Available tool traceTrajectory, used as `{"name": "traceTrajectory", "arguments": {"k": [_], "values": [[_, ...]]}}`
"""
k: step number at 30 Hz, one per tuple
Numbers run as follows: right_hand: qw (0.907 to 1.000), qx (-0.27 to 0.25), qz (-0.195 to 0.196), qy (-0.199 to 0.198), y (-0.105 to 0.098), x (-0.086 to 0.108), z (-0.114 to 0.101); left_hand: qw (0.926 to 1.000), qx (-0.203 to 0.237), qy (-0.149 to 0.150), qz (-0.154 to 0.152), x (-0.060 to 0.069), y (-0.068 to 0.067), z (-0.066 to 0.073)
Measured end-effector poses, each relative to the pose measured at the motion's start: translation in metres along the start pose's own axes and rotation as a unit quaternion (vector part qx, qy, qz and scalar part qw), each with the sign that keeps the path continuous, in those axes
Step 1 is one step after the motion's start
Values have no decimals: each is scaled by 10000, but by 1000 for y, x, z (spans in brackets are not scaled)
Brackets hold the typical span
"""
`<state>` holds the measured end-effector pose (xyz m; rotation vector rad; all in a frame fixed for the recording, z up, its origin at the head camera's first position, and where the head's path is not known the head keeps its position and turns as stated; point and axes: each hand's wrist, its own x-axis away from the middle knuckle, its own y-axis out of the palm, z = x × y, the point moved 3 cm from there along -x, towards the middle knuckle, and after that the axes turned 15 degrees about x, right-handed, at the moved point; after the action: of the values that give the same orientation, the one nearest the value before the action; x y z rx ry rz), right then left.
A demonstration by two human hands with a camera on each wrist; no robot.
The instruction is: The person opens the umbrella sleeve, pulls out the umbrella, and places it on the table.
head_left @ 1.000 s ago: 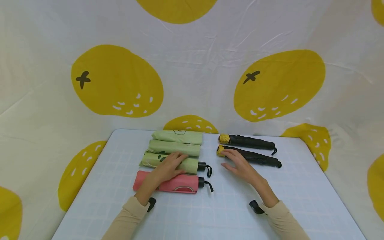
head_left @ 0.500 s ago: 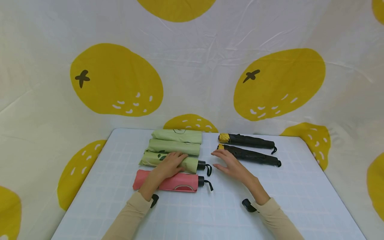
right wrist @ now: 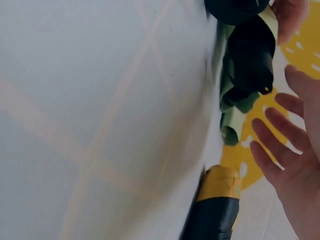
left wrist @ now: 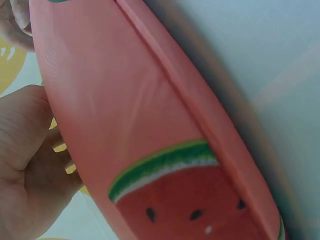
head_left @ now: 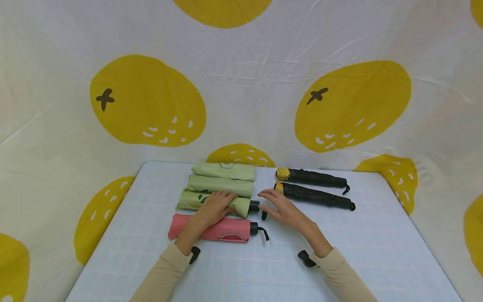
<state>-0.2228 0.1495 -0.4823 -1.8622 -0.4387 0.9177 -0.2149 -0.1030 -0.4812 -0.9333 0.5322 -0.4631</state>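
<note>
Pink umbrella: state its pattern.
The pink umbrella bears a red, green-edged, dark-seeded watermelon slice; clearest in the left wrist view.

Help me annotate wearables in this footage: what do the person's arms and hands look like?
The left sleeve and right sleeve are plain beige. The left hand and right hand are bare, without gloves. A small black device, probably a wrist camera, shows beside the left cuff, a matching device beside the right cuff.
</note>
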Motion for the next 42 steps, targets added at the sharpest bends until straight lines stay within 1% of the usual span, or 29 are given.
{"name": "traceTrajectory", "arguments": {"k": [5, 9, 12, 18, 21, 27, 29, 34, 39, 42], "values": [[9988, -185, -343, 310, 3, -3, -4, 9997, -6, 182, 154, 0, -3, 3], [9985, -288, -367, 270, 4, -7, -8, 9992, -36, 311, 236, -1, -4, 6], [9989, -326, -304, 145, 5, -9, -12, 9985, -25, 428, 333, -1, -5, 8], [9977, -447, -483, 163, 9, -9, -13, 9963, 54, 710, 474, -1, -4, 11], [9977, -454, -489, 145, 11, -8, -12, 9958, 49, 765, 499, -1, -4, 10], [9989, -390, -233, 79, 8, -5, -9, 9958, 165, 772, 460, -3, -2, 8], [9991, -386, -158, 56, 5, -4, -8, 9963, 200, 735, 391, -4, -3, 8], [9992, -385, -114, 20, 0, -1, -5, 9979, 266, 566, 189, -4, -4, 7], [9990, -448, 7, -46, -8, 4, -2, 9984, 361, 420, 87, -2, -6, 7], [9988, -480, 36, -84, -12, 8, 0, 9985, 382, 388, 46, -1, -5, 6]]}}
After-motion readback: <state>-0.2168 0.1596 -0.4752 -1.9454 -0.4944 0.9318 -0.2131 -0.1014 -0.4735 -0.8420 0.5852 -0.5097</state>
